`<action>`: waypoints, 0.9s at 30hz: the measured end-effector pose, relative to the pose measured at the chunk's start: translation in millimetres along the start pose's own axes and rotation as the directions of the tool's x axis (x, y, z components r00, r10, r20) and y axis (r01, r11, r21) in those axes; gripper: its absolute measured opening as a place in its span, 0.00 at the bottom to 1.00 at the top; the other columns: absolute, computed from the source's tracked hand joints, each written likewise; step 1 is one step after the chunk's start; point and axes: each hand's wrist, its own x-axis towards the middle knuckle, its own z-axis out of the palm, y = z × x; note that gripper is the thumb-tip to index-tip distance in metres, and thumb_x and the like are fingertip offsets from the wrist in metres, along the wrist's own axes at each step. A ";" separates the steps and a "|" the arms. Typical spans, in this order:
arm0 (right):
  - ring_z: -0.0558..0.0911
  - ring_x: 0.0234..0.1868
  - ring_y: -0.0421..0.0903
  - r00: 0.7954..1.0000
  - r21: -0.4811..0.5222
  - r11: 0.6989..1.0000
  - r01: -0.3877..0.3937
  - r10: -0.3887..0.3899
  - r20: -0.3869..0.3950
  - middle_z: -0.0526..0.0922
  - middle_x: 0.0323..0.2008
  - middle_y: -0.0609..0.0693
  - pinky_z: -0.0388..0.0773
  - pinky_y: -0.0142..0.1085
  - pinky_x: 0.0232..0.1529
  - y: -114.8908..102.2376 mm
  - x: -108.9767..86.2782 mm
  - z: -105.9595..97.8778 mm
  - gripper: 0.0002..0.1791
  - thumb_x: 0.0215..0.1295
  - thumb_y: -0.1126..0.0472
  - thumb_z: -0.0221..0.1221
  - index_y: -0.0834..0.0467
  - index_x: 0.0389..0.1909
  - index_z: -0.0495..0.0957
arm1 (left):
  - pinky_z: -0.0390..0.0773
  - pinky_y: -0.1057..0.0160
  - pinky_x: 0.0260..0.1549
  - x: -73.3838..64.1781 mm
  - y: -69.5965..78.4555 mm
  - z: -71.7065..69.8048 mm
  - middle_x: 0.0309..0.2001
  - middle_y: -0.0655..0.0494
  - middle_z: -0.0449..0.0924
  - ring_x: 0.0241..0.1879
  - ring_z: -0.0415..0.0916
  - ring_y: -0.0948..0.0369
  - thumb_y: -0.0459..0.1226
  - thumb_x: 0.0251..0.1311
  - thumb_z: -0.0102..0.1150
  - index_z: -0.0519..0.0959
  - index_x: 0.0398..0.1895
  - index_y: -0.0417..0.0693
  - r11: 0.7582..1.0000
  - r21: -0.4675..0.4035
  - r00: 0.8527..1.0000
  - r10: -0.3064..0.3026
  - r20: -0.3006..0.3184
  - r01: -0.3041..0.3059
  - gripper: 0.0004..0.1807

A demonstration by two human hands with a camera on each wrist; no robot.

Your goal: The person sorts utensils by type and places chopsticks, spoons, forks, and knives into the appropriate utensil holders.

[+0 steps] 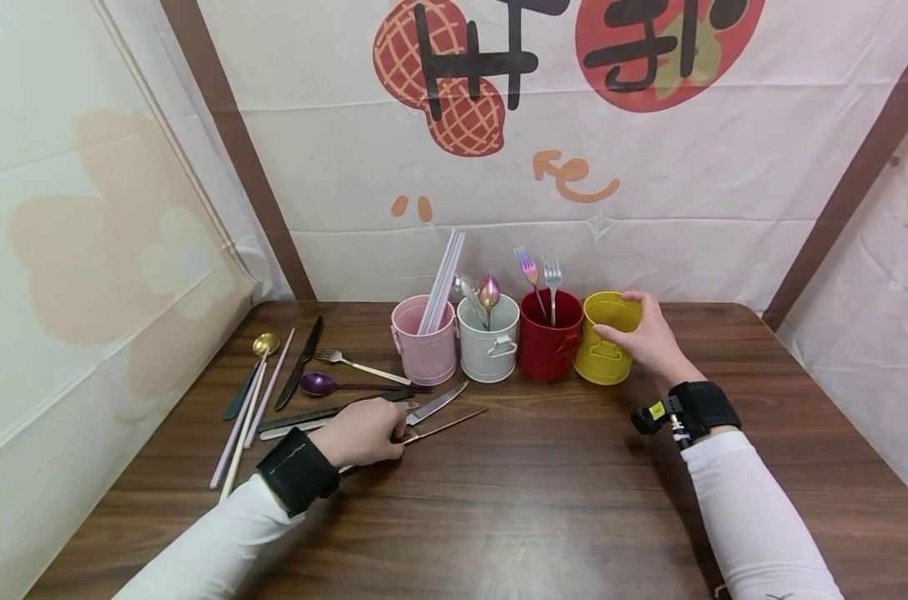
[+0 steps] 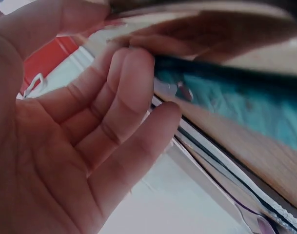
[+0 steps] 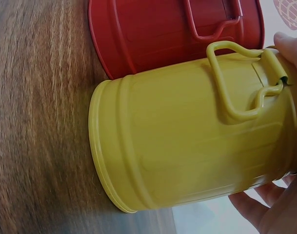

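My left hand (image 1: 363, 433) is low over the scattered cutlery, thumb and curled fingers pinching a shiny gold knife (image 2: 202, 29). In the head view its thin edge points right and away. A teal piece (image 2: 236, 112) runs close by the fingertips in the left wrist view. Just beyond the hand shows a silver knife blade (image 1: 440, 403). My right hand (image 1: 649, 337) grips the yellow bucket (image 1: 602, 367) by its rim, thumb in front and fingers round the right side. This bucket stands upright beside the red bucket (image 1: 547, 354); nothing shows inside it.
A pink bucket (image 1: 427, 358) holds chopsticks, a white bucket (image 1: 487, 362) spoons, and the red one two forks. At left lie a gold spoon (image 1: 266, 343), a black knife (image 1: 301, 364), a fork (image 1: 363, 367), a purple spoon (image 1: 320, 384) and chopsticks (image 1: 236, 433). A printed cloth (image 1: 333, 167) hangs behind.
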 end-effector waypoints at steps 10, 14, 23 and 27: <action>0.58 0.66 0.63 1.000 -0.004 1.000 0.024 -0.025 -0.019 0.54 0.69 0.66 0.54 0.58 0.65 0.5 -1.1 -1.5 0.45 0.60 0.48 0.67 0.67 0.66 0.53 | 0.62 0.63 0.14 4.5 6.2 3.3 0.13 0.65 0.62 0.15 0.59 0.64 0.37 0.36 0.65 0.66 0.12 0.54 0.997 0.076 0.997 0.027 -0.076 -0.021 0.14; 0.59 0.66 0.63 0.999 -0.014 1.000 0.025 -0.026 -0.020 0.54 0.69 0.66 0.55 0.58 0.65 0.9 -0.8 -2.5 0.45 0.60 0.48 0.67 0.67 0.66 0.53 | 0.63 0.61 0.14 6.5 6.9 4.4 0.13 0.64 0.62 0.15 0.59 0.63 0.37 0.37 0.64 0.66 0.12 0.53 0.995 0.095 0.995 0.017 -0.094 -0.008 0.14; 0.60 0.64 0.63 1.000 0.007 1.000 -0.004 0.004 -0.016 0.55 0.68 0.66 0.56 0.58 0.64 0.4 -1.2 -1.5 0.47 0.59 0.45 0.67 0.64 0.67 0.52 | 0.74 0.52 0.18 9.7 13.9 11.0 0.16 0.55 0.71 0.18 0.71 0.56 0.32 0.39 0.63 0.68 0.13 0.49 0.985 0.164 0.990 -0.025 -0.142 0.048 0.12; 0.60 0.64 0.62 1.000 0.036 0.999 -0.025 0.025 -0.014 0.55 0.68 0.65 0.56 0.58 0.65 2.2 -1.1 0.8 0.49 0.57 0.43 0.68 0.62 0.68 0.51 | 0.74 0.52 0.18 6.9 17.6 10.1 0.16 0.54 0.72 0.18 0.72 0.55 0.29 0.41 0.61 0.69 0.13 0.48 0.986 0.164 0.983 -0.006 -0.185 0.037 0.12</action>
